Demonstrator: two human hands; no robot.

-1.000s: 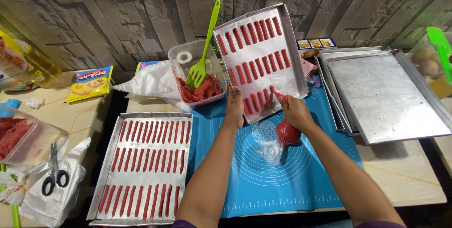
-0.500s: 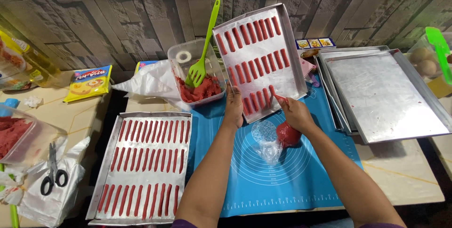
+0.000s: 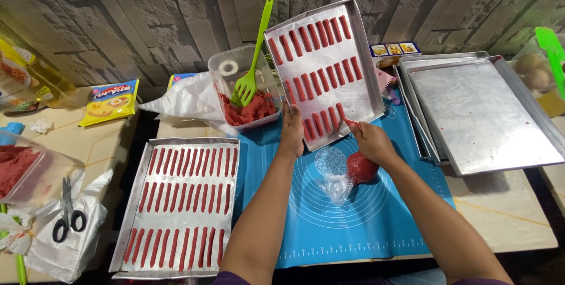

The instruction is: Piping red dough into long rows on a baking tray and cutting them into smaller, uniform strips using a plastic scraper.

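- The wall (image 3: 147,14) behind is of grey stone-look bricks, and the tabletop (image 3: 506,214) is pale, with a dark gap between two parts of it.
- A blue silicone mat (image 3: 353,226) lies at the middle of the near edge of the tabletop.
- A stack of empty metal trays (image 3: 482,114) stands at the right side of the tabletop, partly over the right edge of the mat.
- A full metal tray (image 3: 179,208) with many rows of red strips lies at the left edge of the mat.
- The tilted tray (image 3: 326,67) leans at the far edge of the mat, half covered with red strips. It is thin metal, stiff and probably light; its raised lower rim is the good place to hold.
- The left hand (image 3: 292,132) holds this lower rim, fingers closed around it.
- A clear tub (image 3: 244,85) of red paste with a green spatula stands just left of the tilted tray.
- The piping bag (image 3: 360,166) hangs under the right hand (image 3: 372,141), which is closed tight around it, nozzle touching the tray. I judge the bag soft, slippery and easy to burst.
- Scissors (image 3: 67,217) lie near the left corner.
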